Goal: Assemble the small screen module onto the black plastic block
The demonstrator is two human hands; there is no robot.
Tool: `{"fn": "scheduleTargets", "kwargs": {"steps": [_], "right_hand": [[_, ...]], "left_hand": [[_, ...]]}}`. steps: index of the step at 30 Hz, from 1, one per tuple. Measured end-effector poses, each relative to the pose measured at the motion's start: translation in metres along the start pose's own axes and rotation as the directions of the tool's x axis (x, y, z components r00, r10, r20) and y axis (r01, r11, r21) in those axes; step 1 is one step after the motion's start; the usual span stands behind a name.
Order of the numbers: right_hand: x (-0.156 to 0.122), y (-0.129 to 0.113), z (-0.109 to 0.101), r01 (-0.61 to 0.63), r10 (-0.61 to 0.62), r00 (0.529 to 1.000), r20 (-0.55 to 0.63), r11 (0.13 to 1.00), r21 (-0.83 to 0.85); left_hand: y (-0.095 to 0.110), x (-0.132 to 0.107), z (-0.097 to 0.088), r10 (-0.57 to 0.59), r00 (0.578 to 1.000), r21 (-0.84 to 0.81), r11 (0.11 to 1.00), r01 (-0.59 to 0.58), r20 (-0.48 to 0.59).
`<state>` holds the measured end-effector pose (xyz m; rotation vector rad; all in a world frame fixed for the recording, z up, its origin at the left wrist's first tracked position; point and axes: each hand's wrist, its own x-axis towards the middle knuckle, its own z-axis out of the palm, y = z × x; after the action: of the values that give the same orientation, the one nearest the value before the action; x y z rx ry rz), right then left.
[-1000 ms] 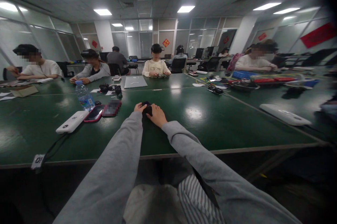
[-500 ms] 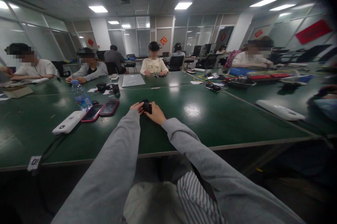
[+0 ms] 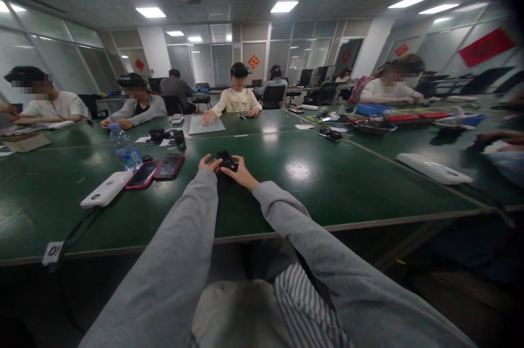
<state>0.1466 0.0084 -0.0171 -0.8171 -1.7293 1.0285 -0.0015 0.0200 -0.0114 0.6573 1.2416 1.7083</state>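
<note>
Both my arms in grey sleeves reach out over the green table [image 3: 327, 184]. A small black object [image 3: 226, 160] sits between my hands, just above the tabletop. My left hand [image 3: 207, 163] touches its left side with the fingers curled against it. My right hand [image 3: 241, 172] holds it from the right and underneath. What the object is cannot be made out at this distance.
To my left lie a white power bank [image 3: 105, 190], a red-cased phone [image 3: 141, 175], another phone [image 3: 171, 166] and a water bottle [image 3: 125, 149]. A white flat device [image 3: 434, 168] lies at the right. Several people sit around the far tables; a laptop [image 3: 206, 125] lies opposite.
The small black object has turned in my hands and now lies flatter, its top face showing. The person opposite has reached a hand onto the laptop.
</note>
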Motion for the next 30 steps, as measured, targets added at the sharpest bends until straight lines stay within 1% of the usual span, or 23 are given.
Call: {"fn": "scheduleTargets", "kwargs": {"steps": [2,4,6,8,11,14,19,23,27,30], "right_hand": [[0.003,0.002,-0.002,-0.128,0.134,0.991,-0.026,0.979,0.159],[0.006,0.003,-0.006,-0.206,0.226,0.973,-0.038,0.936,0.286],[0.008,0.002,-0.009,-0.242,0.273,0.962,-0.028,0.893,0.38],[0.009,0.002,-0.012,-0.257,0.295,0.955,-0.02,0.861,0.438],[0.011,0.004,-0.015,-0.287,0.327,0.945,-0.011,0.844,0.453],[0.013,0.006,-0.015,-0.327,0.362,0.932,-0.006,0.849,0.416],[0.014,0.009,-0.014,-0.321,0.351,0.936,-0.011,0.868,0.379],[0.013,0.009,-0.014,-0.324,0.357,0.934,-0.009,0.858,0.4],[0.013,0.008,-0.015,-0.322,0.393,0.918,-0.048,0.813,0.486],[0.013,0.006,-0.015,-0.298,0.407,0.91,-0.083,0.779,0.551]], "left_hand": [[-0.001,0.0,0.001,0.015,0.999,-0.036,0.999,-0.013,0.04],[-0.001,-0.002,0.003,0.038,0.995,-0.064,0.997,-0.032,0.088],[-0.001,-0.003,0.003,0.049,0.991,-0.066,0.997,-0.041,0.126],[-0.001,-0.003,0.003,0.057,0.987,-0.067,0.997,-0.048,0.15],[-0.001,-0.003,0.002,0.073,0.981,-0.069,0.996,-0.062,0.179],[-0.001,-0.004,0.002,0.08,0.978,-0.076,0.995,-0.066,0.191],[0.0,-0.006,0.002,0.087,0.975,-0.091,0.993,-0.069,0.204],[-0.001,-0.004,0.001,0.082,0.975,-0.075,0.995,-0.068,0.207],[-0.005,0.001,0.001,0.031,0.974,-0.057,0.998,-0.018,0.226],[-0.01,0.004,0.001,-0.033,0.969,0.039,0.999,0.024,0.246]]}}
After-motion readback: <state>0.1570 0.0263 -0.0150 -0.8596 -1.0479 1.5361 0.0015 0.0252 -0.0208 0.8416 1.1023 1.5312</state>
